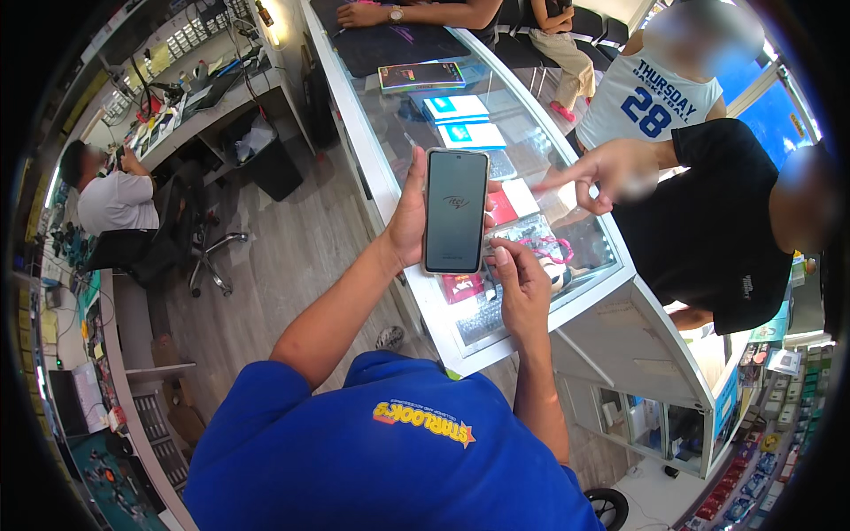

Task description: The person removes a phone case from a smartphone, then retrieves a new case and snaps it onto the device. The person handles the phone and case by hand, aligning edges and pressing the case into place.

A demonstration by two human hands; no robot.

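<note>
The left hand [407, 221], gripping the phone [455, 217] from nine o'clock with the glass counter [482, 356] behind it, should bear the weight steadily, while the right hand [527, 290] at five o'clock, its grip impossible to tell, should press only lightly.

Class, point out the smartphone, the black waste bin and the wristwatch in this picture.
Smartphone [456, 212]: head view, middle of its screen.
Black waste bin [275, 170]: head view, on its side wall.
Wristwatch [396, 14]: head view, on its dial.
</note>
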